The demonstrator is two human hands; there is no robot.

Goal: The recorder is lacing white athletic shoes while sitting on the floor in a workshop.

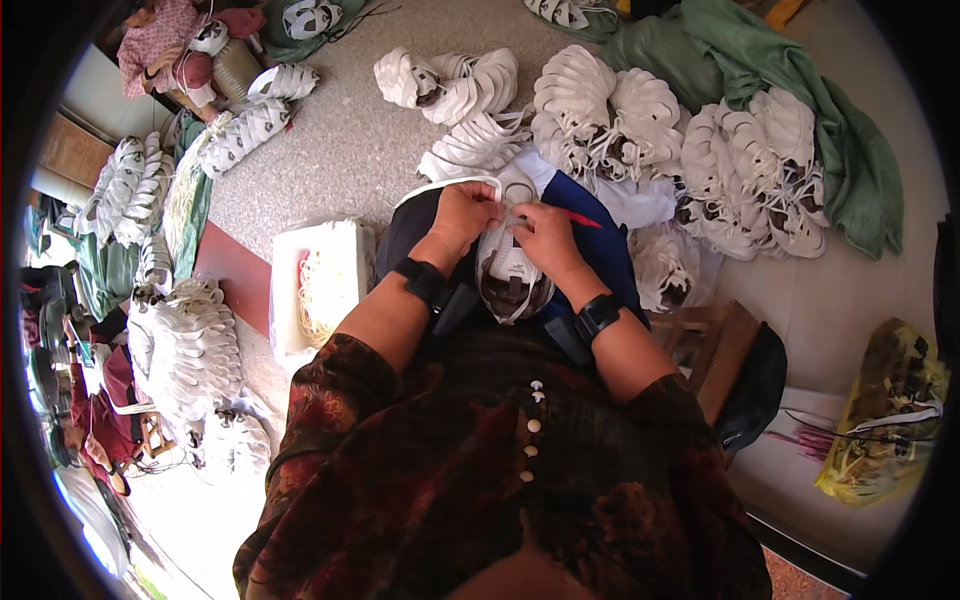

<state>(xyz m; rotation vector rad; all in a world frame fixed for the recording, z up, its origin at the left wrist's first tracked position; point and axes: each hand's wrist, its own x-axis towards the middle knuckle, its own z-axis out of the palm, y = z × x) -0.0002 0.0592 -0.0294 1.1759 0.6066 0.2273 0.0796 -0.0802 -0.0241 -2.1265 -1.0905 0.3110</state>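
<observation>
A white and brown shoe upper (508, 262) lies across my lap, its toe end toward me. At its left edge my left hand (468, 214) is closed in a pinch, and a white shoelace (430, 187) loops out from these fingers to the left. On the upper's right side my right hand (548, 236) is closed too, thumb and fingertips pressed together over the eyelet rows. What the right fingertips pinch is too small to make out. Dark and blue cloth (612, 255) lies beneath the upper, over my knees.
Left of my knees sits a white box (283, 325) holding pale laces (318, 290). Bundled white uppers (480, 85) lie ahead on the floor, more uppers (755, 180) beside a green sack (850, 150). A wooden stool (722, 345) and yellow bag (875, 440) stand right. Other people (160, 45) sit at left.
</observation>
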